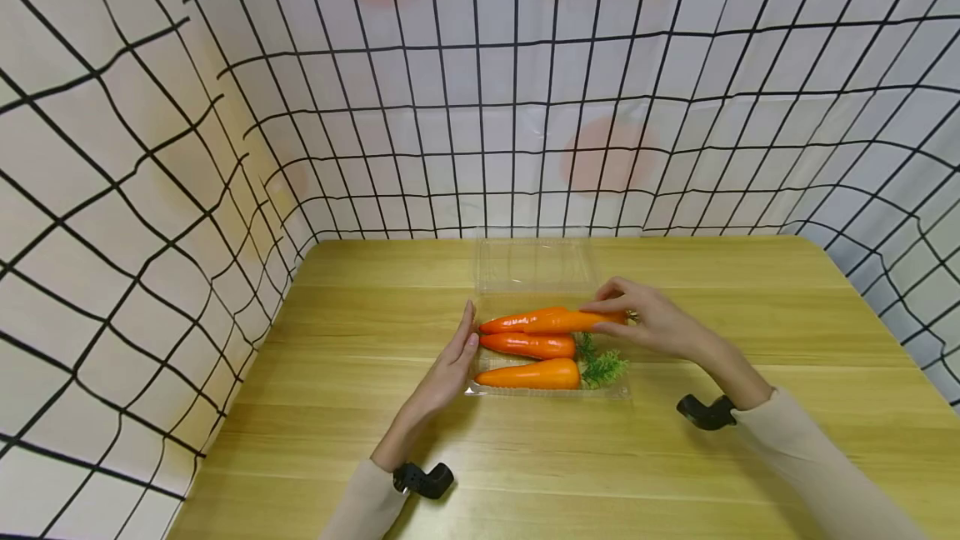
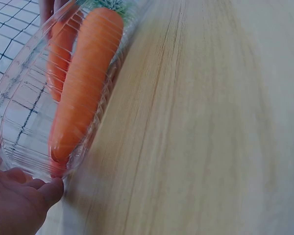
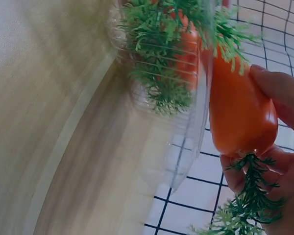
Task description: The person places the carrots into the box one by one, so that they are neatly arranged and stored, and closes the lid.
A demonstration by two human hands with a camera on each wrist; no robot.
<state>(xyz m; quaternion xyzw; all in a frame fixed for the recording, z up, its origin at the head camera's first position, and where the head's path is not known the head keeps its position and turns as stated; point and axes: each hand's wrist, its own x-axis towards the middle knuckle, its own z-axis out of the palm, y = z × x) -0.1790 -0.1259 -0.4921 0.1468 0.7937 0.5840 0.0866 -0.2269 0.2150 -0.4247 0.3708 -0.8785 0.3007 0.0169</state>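
Note:
A clear plastic clamshell box (image 1: 621, 392) lies on the table with its lid folded back. Two orange toy carrots, a middle one (image 1: 534, 346) and a front one (image 1: 528, 374), lie side by side inside, tips to the left. My right hand (image 1: 651, 319) pinches the rearmost carrot (image 1: 562, 321) near its thick end, between thumb and fingers. That carrot's thick end and green leaves (image 3: 252, 183) stick out past the box wall in the right wrist view. With fingers fairly straight, my left hand (image 1: 450, 367) rests against the box's left end. Whether another carrot lies under the held one, I cannot tell.
The transparent lid (image 1: 536, 265) reaches to the back edge of the wooden table (image 1: 360, 407). Behind and at both sides hangs white cloth with a black grid (image 1: 495, 73). Each wrist wears a black camera mount, such as the right one (image 1: 705, 412).

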